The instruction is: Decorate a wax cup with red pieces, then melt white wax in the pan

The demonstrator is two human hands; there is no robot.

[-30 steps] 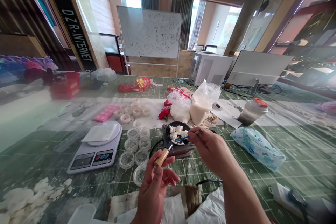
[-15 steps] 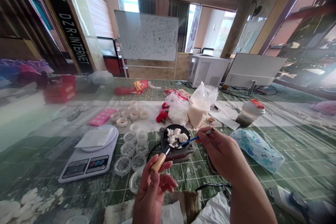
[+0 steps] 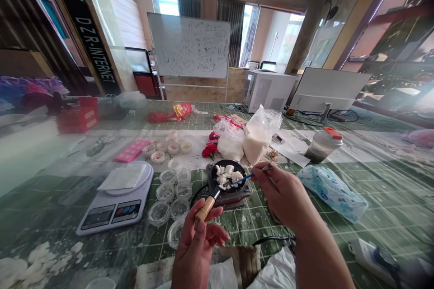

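Observation:
White chunks (image 3: 225,174) lie in a small black frying pan (image 3: 233,163), which rests on a dark hot plate (image 3: 233,200). My left hand (image 3: 200,244) grips the end of the pan's wooden handle (image 3: 205,210) between thumb and index finger, the other fingers loosely curled. From the right, my right hand (image 3: 278,189) pinches a thin blue stick (image 3: 244,179), its far end reaching in among the chunks at the pan's right side. Whether its tip is bristled or bare I cannot make out.
Several clear cups (image 3: 165,192) stand left of the pan, beside a white kitchen scale (image 3: 117,207). Behind are bags of white granules (image 3: 255,142) and red roses (image 3: 210,146). A wipes pack (image 3: 332,192) and a shaker bottle (image 3: 323,145) stand right; a power strip (image 3: 369,257) lies near.
My right hand has shifted slightly left with the blue stick, which reaches a little farther into the pan. My left hand and the pan look still.

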